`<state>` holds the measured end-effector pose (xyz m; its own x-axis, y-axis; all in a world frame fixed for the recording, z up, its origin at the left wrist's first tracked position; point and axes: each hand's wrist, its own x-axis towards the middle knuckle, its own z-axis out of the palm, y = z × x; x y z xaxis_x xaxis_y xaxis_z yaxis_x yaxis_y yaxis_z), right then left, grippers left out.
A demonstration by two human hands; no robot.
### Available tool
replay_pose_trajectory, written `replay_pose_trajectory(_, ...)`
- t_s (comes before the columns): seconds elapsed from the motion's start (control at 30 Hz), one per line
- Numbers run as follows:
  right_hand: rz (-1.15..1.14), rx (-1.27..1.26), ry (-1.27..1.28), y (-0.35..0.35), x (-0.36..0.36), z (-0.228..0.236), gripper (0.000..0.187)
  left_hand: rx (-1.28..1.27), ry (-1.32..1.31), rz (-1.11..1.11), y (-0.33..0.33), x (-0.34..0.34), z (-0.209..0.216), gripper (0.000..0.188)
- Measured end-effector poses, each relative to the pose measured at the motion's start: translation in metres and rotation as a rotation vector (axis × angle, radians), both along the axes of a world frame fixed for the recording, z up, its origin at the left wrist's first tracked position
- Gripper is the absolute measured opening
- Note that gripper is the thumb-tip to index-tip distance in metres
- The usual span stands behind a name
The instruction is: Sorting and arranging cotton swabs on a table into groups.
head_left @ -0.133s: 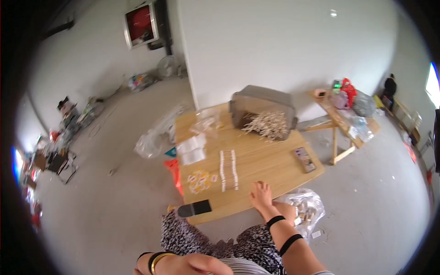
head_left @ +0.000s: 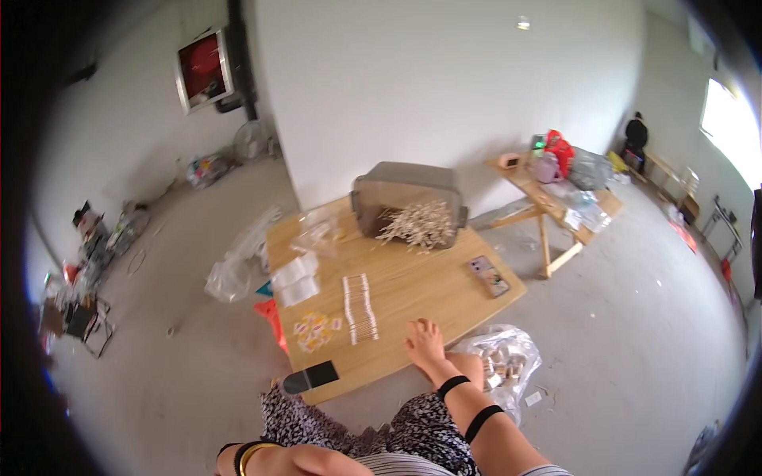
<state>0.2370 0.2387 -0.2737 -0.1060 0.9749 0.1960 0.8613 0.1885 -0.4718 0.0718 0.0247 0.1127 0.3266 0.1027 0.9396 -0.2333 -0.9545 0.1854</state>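
Note:
My right hand (head_left: pixel 425 341) rests on the near edge of the wooden table (head_left: pixel 413 297), fingers stretched out on the top and apparently holding nothing. Left of it lies a ladder-like row of cotton swabs (head_left: pixel 360 309), thin sticks with white ends side by side. A scatter of small yellow and white labels (head_left: pixel 315 331) is beyond that row. My left hand (head_left: pixel 321 460) is in front of my body at the lower edge, its fingers out of sight. At the back, a grey translucent bin (head_left: pixel 409 181) lies on its side, with loose swabs (head_left: pixel 425 224) spilling from its mouth.
A phone (head_left: pixel 488 276) lies near the table's right edge, a black flat piece (head_left: pixel 312 377) at the near left corner, white sheets (head_left: pixel 294 279) farther back. On the floor to the right sits a clear bag (head_left: pixel 508 357) of small bundles. A side table (head_left: pixel 548 198) holds bags.
The view has turned to the right, so the table and room sit farther left and slightly lower. My right hand stays on the table edge; my left stays by my body.

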Motion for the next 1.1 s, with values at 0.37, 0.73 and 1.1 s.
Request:
replay_pose_trajectory(0.37,-0.105,-0.195,-0.146,-0.029,0.056,0.006,0.051,0.167,0.484,0.361,-0.001,0.038,0.023,0.017)
replay_pose_trajectory(0.73,-0.174,0.095,-0.106,-0.061,0.091,-0.052,0.042,-0.124,0.973,0.962,0.048,-0.044,-0.156,0.010)
replay_pose_trajectory(1.1,-0.122,0.113,-0.157,-0.062,0.098,-0.063,0.020,-0.969,0.954,0.924,0.024,-0.155,-0.289,0.012)
